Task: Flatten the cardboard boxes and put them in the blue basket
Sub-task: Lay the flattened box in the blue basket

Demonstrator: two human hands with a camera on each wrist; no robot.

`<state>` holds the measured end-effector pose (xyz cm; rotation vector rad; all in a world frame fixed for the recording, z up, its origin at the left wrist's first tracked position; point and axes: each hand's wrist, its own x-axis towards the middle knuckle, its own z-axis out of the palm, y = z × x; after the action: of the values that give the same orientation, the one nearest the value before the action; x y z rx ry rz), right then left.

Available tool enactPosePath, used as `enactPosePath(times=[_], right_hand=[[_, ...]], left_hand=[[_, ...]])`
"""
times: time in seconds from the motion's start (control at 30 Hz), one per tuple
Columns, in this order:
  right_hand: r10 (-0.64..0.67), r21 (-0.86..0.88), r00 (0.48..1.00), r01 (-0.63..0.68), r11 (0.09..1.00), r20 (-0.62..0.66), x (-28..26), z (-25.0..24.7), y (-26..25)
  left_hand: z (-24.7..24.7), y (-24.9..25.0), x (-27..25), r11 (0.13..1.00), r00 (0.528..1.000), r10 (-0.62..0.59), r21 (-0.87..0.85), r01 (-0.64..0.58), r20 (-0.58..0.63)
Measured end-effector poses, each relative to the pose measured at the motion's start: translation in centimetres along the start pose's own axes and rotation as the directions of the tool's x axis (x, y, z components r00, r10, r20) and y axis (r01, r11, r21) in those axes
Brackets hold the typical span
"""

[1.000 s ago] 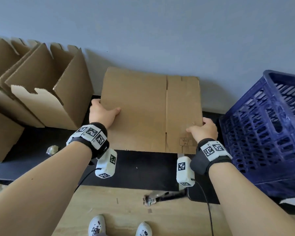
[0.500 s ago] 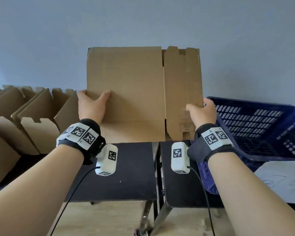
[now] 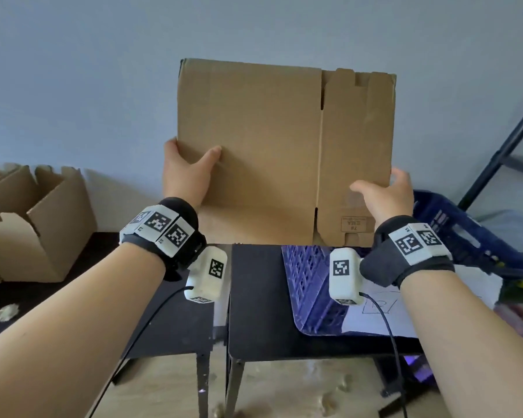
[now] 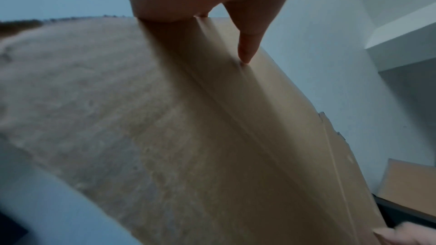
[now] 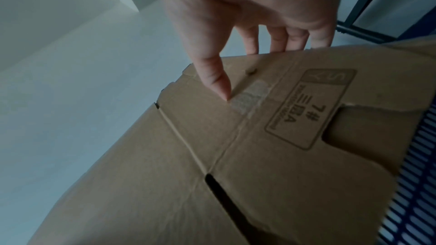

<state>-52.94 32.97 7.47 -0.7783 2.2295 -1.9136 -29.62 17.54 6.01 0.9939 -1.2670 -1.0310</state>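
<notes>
A flattened cardboard box [image 3: 254, 146] is held upright in the air against the wall, its lower edge just above the black table [image 3: 254, 312]. My left hand [image 3: 187, 170] grips its left edge, thumb on the front face. My right hand [image 3: 381, 191] pinches the right edge low down, thumb in front and fingers behind. In the right wrist view the thumb tip presses the cardboard [image 5: 259, 156] near a printed label. The left wrist view shows the thumb on the cardboard [image 4: 188, 137]. The blue basket [image 3: 308, 282] stands at the right, below the box's right half.
Several open cardboard boxes [image 3: 37, 224] stand on the table at the left. A white sheet of paper [image 3: 384, 315] lies by the basket. A dark shelf frame [image 3: 501, 146] rises at the far right. Two black tables meet with a narrow gap under my hands.
Both hands have lifted the flattened box off the table, stood it upright and carried it to the right, so it now hangs over the basket's left side.
</notes>
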Motion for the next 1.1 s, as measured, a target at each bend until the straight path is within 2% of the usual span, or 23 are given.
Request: enactPosePath(times=[0.2,0.37,0.43,0.53,0.63,0.73,0.83,0.93,0.97,1.03,1.1], right_hand=[[0.010,0.026,1.000,-0.009,1.000,-0.014,8.8,-7.9,2.3],[0.046,-0.019,0.999,-0.045,0.999,0.023,18.0,-16.1,5.1],[0.069,-0.024,0.997,-0.068,0.997,0.045,21.5,-18.2,6.4],[0.117,-0.074,0.987,-0.109,0.991,0.110,24.8,-19.9,8.1],[0.243,-0.178,0.944,-0.206,0.962,0.222,27.5,-20.1,10.4],[0.389,-0.329,0.869,-0.288,0.899,0.304,30.0,-19.4,13.3],[0.498,-0.507,0.795,-0.288,0.812,0.346,31.5,-18.9,16.0],[0.609,-0.642,0.711,-0.291,0.710,0.351,32.4,-18.0,18.3],[0.620,-0.696,0.710,-0.258,0.670,0.334,32.5,-17.4,19.0],[0.631,-0.788,0.713,-0.184,0.588,0.305,33.0,-16.0,20.7],[0.641,-0.857,0.716,-0.118,0.502,0.277,33.6,-14.3,22.8]], left_hand=[[11.4,1.8,-2.5,0.995,0.995,0.096,-0.019,-0.095,0.020],[23.7,3.0,-4.1,0.997,0.993,0.072,0.005,-0.073,0.097],[27.7,2.8,-4.3,1.000,0.990,0.001,0.020,-0.004,0.139],[31.5,1.5,-3.9,0.983,0.967,-0.170,0.101,0.153,0.189],[33.6,-0.3,-2.9,0.952,0.941,-0.262,0.216,0.216,0.215],[34.9,-2.4,-1.8,0.887,0.876,-0.395,0.361,0.286,0.276],[35.2,-5.1,-1.1,0.738,0.777,-0.544,0.623,0.261,0.318],[35.5,-7.7,-1.3,0.619,0.659,-0.678,0.736,0.274,0.326],[35.7,-8.4,-1.6,0.573,0.629,-0.716,0.770,0.279,0.304],[36.3,-9.7,-2.2,0.493,0.610,-0.754,0.824,0.280,0.244],[36.8,-11.6,-2.3,0.452,0.589,-0.779,0.843,0.291,0.214]])
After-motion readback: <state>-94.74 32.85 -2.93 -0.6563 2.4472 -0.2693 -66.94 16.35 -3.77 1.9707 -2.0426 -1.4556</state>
